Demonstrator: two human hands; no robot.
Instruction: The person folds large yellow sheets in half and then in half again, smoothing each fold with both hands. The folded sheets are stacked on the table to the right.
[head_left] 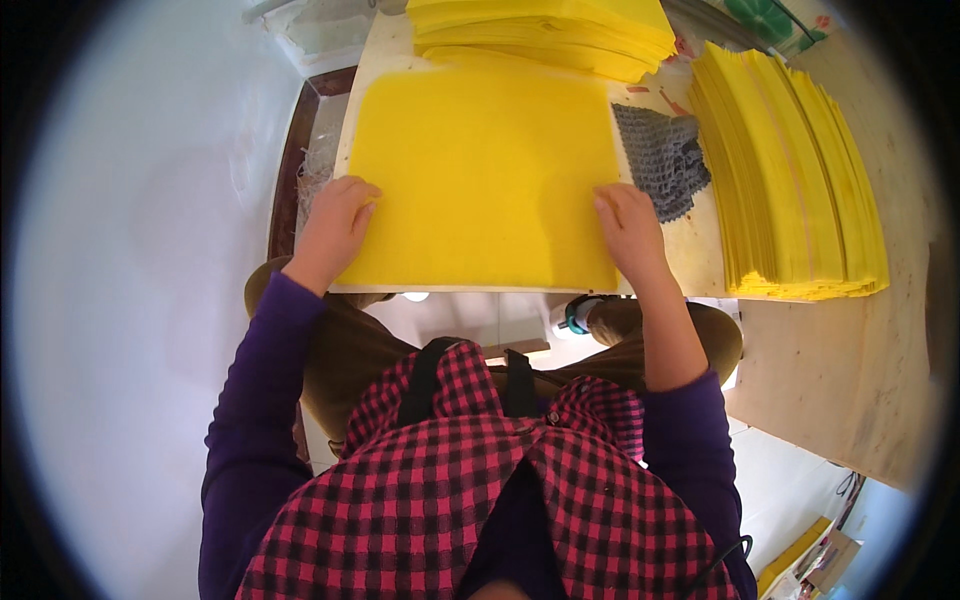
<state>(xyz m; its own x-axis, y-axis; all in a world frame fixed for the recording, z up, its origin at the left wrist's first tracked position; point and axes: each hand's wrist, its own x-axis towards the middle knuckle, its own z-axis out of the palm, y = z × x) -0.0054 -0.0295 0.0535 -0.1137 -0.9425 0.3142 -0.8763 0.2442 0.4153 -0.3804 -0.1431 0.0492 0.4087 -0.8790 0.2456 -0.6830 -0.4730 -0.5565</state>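
A single flat square sheet of bright yellow felt-like fabric [485, 180] is laid on the pale wooden table [860, 370], near its front edge, and is being pressed down at both lower sides. The left hand [335, 220] is set on the sheet's left edge with the fingers curled over the border; nothing is gripped inside it. The right hand [628, 225] is laid flat and open on the lower right corner, fingers spread toward the sheet's edge.

The step in hand is judged to be the squaring or smoothing of one sheet on the table. The next move would likely call for both edges to be kept level, so that the soft sheet is not creased or dragged askew.

By count, two stacks of similar yellow sheets are seen: one stack behind the sheet [545, 35], at the far end of the table, and one tall stack to the right [790, 180], fanned slightly at its edges. The number of sheets in each cannot be told. One piece of grey knitted or mesh-like cloth [662, 160] is lying between the single sheet and the right-hand stack, touching the sheet's right edge.
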